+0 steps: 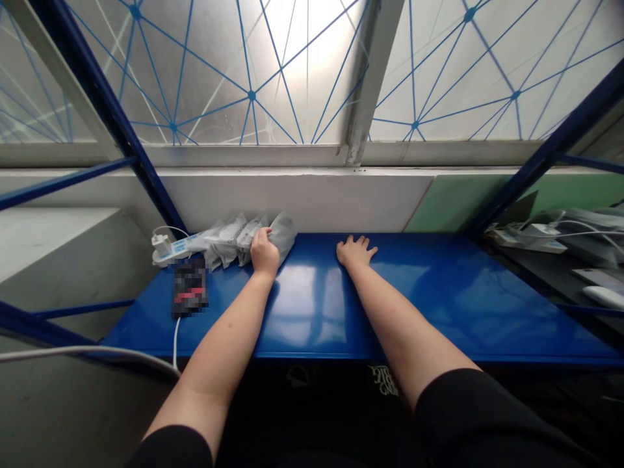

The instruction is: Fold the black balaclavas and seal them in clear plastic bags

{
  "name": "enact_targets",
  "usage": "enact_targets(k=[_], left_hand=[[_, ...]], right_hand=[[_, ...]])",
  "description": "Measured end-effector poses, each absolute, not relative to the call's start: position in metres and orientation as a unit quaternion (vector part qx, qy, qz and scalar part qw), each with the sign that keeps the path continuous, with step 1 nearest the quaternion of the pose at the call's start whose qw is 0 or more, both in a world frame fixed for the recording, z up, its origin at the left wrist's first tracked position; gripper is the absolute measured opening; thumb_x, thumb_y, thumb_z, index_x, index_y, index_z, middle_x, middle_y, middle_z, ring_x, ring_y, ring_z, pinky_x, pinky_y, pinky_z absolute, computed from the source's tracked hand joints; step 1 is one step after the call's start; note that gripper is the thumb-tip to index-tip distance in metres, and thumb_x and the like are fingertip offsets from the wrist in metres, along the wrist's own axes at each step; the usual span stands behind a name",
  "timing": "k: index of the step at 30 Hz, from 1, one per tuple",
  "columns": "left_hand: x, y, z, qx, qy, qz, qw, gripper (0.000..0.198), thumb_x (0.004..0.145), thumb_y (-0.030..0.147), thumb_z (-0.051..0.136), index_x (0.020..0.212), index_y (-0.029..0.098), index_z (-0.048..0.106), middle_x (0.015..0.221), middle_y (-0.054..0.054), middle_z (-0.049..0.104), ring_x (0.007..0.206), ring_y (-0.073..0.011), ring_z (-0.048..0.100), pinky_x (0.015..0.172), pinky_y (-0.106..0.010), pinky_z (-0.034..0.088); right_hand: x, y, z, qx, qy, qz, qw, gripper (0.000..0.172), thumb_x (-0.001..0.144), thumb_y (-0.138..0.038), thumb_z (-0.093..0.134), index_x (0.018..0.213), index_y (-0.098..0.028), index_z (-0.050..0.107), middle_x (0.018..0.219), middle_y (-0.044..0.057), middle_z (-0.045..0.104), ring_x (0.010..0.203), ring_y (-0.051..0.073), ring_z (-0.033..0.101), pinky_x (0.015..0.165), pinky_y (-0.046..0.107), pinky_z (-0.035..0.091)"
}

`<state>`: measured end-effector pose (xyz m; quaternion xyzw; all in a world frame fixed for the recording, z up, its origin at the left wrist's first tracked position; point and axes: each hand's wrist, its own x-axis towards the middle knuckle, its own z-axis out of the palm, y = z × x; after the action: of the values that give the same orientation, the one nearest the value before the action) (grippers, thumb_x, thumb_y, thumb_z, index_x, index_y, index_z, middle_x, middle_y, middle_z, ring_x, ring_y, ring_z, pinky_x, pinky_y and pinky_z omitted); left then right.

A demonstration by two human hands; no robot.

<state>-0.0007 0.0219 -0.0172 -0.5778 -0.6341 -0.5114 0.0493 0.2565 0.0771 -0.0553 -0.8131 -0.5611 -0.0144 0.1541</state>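
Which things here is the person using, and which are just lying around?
Being used:
left hand on crumpled plastic bags
right hand flat on blue shelf

Just lying around:
white power strip
white cable
blurred black thing

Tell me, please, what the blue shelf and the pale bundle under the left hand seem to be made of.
The blue shelf looks like gloss-painted metal, since it mirrors the window. The pale bundle seems thin crinkled plastic film, though fabric is possible.
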Motion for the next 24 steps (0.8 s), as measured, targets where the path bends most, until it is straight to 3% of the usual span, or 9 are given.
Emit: enact_targets(k=[4, 9, 16, 20, 24], left_hand=[[-0.003, 0.02, -0.015, -0.603, -0.636, -0.473, 0.091, 0.038, 0.088, 0.007, 0.036, 0.111, 0.019, 0.064, 0.116, -0.012, 0.069, 0.118, -0.0262, 0.06, 0.104, -0.04, 0.041], [0.001, 0.016, -0.009, -0.587, -0.663, -0.446, 0.13, 0.034, 0.089, 0.013, 0.041, 0.113, 0.019, 0.064, 0.125, -0.014, 0.067, 0.133, -0.0302, 0.049, 0.116, -0.053, 0.02], [-0.009, 0.0, 0.017, -0.585, -0.64, -0.474, 0.152, 0.04, 0.083, 0.017, 0.049, 0.121, 0.02, 0.059, 0.148, -0.016, 0.049, 0.149, -0.0357, 0.025, 0.118, -0.064, -0.001], [-0.039, 0.003, 0.023, -0.503, -0.684, -0.5, 0.172, 0.042, 0.085, 0.026, 0.05, 0.126, 0.017, 0.055, 0.154, -0.018, 0.04, 0.151, -0.0384, 0.018, 0.118, -0.066, 0.001], [-0.071, 0.021, 0.013, -0.422, -0.73, -0.517, 0.145, 0.045, 0.088, 0.029, 0.048, 0.129, 0.01, 0.052, 0.155, -0.025, 0.036, 0.149, -0.0409, 0.022, 0.118, -0.064, 0.016]], right_hand=[[0.258, 0.081, -0.059, -0.813, -0.561, -0.012, 0.154, 0.059, 0.096, -0.04, 0.037, 0.144, -0.009, 0.051, 0.151, 0.029, 0.04, 0.143, 0.041, 0.029, 0.109, 0.07, 0.016], [0.257, 0.08, -0.057, -0.811, -0.563, -0.016, 0.159, 0.059, 0.095, -0.04, 0.037, 0.143, -0.008, 0.052, 0.15, 0.03, 0.04, 0.142, 0.042, 0.03, 0.109, 0.071, 0.016], [0.256, 0.077, -0.053, -0.813, -0.561, -0.011, 0.159, 0.059, 0.096, -0.039, 0.037, 0.143, -0.008, 0.052, 0.151, 0.03, 0.04, 0.143, 0.042, 0.029, 0.11, 0.07, 0.016], [0.255, 0.076, -0.054, -0.81, -0.562, -0.015, 0.169, 0.059, 0.096, -0.039, 0.035, 0.143, -0.006, 0.051, 0.151, 0.03, 0.039, 0.143, 0.042, 0.028, 0.11, 0.07, 0.013], [0.256, 0.078, -0.058, -0.81, -0.56, -0.023, 0.172, 0.06, 0.095, -0.04, 0.035, 0.142, -0.007, 0.052, 0.151, 0.029, 0.039, 0.143, 0.042, 0.028, 0.11, 0.07, 0.014]])
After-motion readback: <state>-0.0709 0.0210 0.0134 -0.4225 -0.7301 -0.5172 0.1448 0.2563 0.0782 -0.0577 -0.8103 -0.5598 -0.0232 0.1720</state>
